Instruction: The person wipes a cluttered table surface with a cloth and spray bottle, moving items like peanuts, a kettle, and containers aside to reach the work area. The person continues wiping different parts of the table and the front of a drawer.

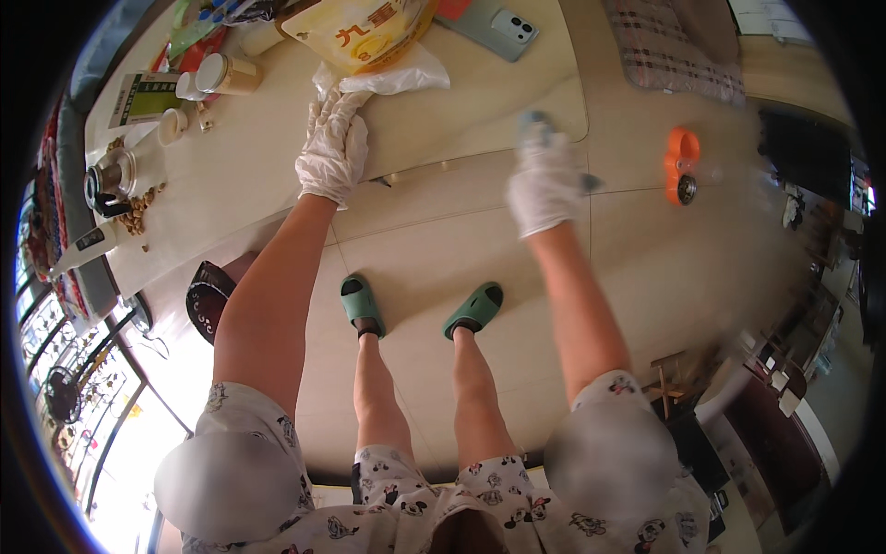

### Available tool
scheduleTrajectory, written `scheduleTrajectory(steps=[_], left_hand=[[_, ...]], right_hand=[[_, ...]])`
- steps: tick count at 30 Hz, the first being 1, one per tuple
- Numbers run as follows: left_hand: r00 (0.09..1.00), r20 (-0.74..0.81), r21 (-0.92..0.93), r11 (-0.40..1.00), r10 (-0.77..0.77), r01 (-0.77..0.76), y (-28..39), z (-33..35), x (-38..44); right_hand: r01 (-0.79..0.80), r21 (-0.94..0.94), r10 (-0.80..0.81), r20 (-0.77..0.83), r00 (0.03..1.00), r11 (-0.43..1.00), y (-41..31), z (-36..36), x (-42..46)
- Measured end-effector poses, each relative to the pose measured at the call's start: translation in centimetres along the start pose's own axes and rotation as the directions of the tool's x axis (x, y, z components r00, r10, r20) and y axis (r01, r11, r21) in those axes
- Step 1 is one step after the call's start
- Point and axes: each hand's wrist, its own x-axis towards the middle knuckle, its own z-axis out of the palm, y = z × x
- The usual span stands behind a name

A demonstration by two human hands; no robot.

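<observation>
My left hand (333, 142), in a white glove, lies on the pale tabletop (443, 124) with its fingertips against a crumpled white plastic bag (408, 75). Just beyond the bag is a yellow printed pouch (367, 34). My right hand (547, 173), gloved in white too, is blurred near the table's right front corner. Something bluish (534, 119) shows at its fingertips; what it is cannot be made out. Behind, a phone (491, 34) lies back up on the table.
Jars (232, 75), a green box (147, 100), a glass container (118, 173) and scattered brown pieces (138, 211) are on the table's left. An orange object (682, 166) is on the floor at right, near a checked cloth (675, 48). A bin (208, 301) stands below the table.
</observation>
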Motion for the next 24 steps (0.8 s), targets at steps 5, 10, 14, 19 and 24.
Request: scheduleTrajectory(steps=[5, 10, 14, 19, 24], left_hand=[[0.998, -0.023, -0.025, 0.998, 0.050, -0.050, -0.1, 0.1, -0.3], [0.983, -0.038, 0.031, 0.983, 0.180, -0.179, 0.7, 0.4, -0.2], [0.974, -0.074, -0.069, 0.973, 0.214, -0.219, -0.2, 0.2, -0.5], [0.973, -0.172, -0.315, 0.927, 0.153, -0.201, -0.5, 0.4, -2.9], [0.868, -0.321, 0.162, 0.925, 0.379, -0.344, 0.5, -0.5, -9.0]], right_hand=[[0.330, 0.228, -0.335, -0.019, 0.942, 0.916, -8.8, 2.1, -3.3], [-0.137, 0.340, 0.168, -0.062, 0.984, 0.930, 2.7, 2.1, -0.9], [-0.122, 0.281, 0.225, -0.370, 0.901, 0.952, 8.7, 4.9, 1.5], [-0.026, 0.167, 0.143, -0.743, 0.654, 0.986, 9.5, 9.0, 3.0], [0.239, 0.647, 0.383, -0.665, 0.641, 0.724, 6.9, 10.5, 2.8]])
